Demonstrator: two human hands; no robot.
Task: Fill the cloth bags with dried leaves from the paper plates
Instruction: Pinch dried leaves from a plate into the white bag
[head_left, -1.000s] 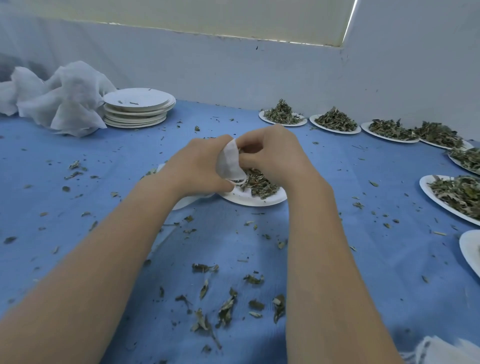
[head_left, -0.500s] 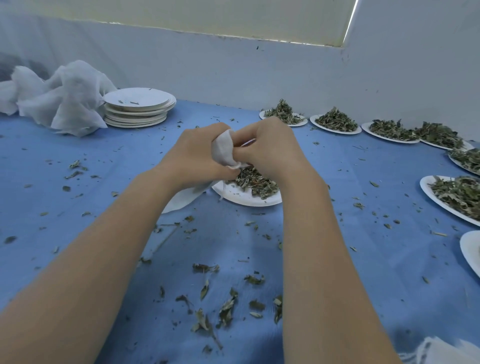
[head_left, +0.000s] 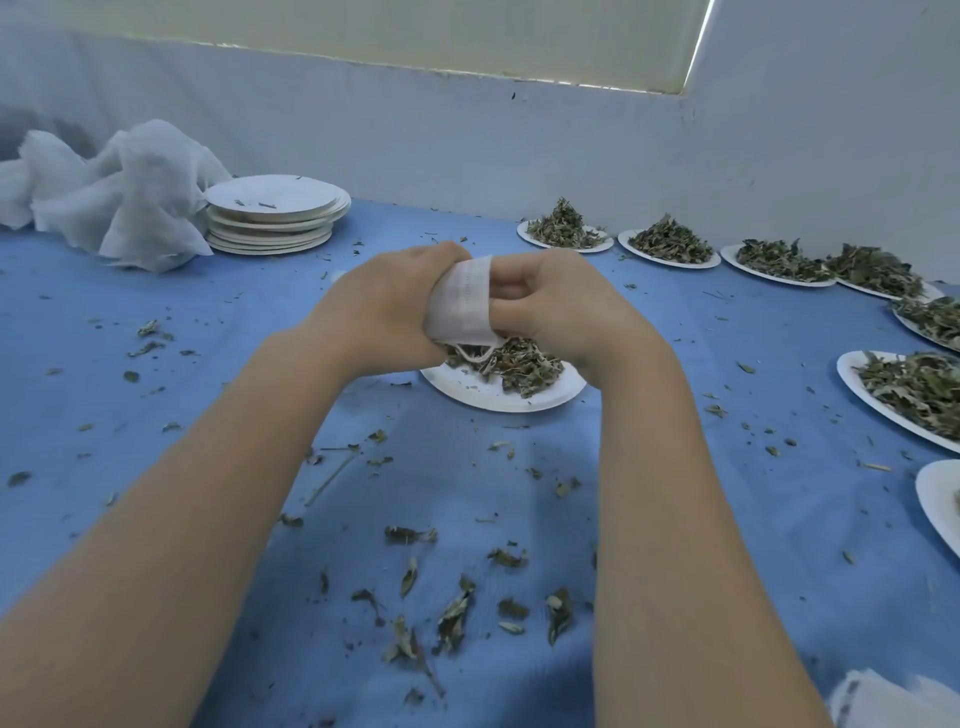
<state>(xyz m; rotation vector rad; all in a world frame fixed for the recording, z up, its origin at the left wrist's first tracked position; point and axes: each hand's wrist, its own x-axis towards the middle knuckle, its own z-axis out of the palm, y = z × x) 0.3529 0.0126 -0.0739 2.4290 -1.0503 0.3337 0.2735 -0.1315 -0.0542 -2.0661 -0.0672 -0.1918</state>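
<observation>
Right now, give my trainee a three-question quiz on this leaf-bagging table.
1. True or false: both hands grip the white cloth bag.
2. The stack of empty plates stands where? A) far left, beside the crumpled white cloth B) at the near right edge C) under the hands
3. Fill in: the plate right under the bag holds a pile of dried ____.

Key:
1. True: the left hand and right hand both hold it.
2. A
3. leaves
</observation>
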